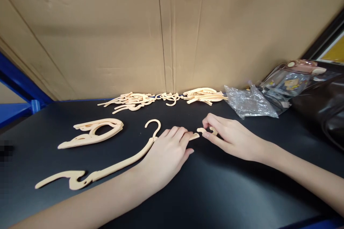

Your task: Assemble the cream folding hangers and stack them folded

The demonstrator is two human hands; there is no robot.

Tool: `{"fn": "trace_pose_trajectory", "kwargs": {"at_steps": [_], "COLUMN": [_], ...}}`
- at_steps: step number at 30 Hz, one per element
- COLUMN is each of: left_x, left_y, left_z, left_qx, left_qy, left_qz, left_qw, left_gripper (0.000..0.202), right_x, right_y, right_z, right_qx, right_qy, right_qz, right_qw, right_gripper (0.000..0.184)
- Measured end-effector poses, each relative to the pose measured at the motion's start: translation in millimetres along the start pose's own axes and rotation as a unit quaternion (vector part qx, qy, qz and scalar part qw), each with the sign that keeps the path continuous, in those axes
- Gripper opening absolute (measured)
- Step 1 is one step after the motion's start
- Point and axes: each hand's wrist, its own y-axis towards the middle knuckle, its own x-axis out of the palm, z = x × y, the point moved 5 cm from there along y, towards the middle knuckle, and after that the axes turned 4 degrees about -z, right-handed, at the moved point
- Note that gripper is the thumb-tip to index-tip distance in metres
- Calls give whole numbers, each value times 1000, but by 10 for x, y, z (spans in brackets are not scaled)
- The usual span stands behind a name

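Observation:
A cream plastic folding hanger (122, 162) lies on the black table, its hook pointing away from me and its left arm stretched toward the front left. My left hand (170, 150) is closed over its right part, and a short end sticks out past the fingers. Just right of that end, my right hand (228, 134) pinches a small curved cream hanger piece (201, 130). A narrow gap shows between this piece and the hanger's end. My fingers hide much of both parts.
A folded cream hanger (107, 134) lies at the left. Along the cardboard wall are piles of cream hanger parts (131, 100), small hooks (169, 97) and long arms (204, 95). Clear plastic bags (249, 102) and a dark leather bag (322, 103) sit at the right.

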Motion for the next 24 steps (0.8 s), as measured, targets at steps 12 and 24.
{"fn": "trace_pose_trajectory", "kwargs": {"at_steps": [12,24], "left_x": [69,72], "left_y": [17,-18], "left_z": [10,-64], "left_qx": [-78,-119], "left_qy": [-207,-276], "left_qz": [3,-33], "left_qw": [975,953], "left_gripper": [14,10], "right_x": [110,175], "right_y": [-25,-14], "right_z": [-44,-35], "right_qx": [-88,-80], "right_qy": [-79,-33], "right_qz": [3,-67], "right_qw": [993,994], "right_gripper": [23,20]}}
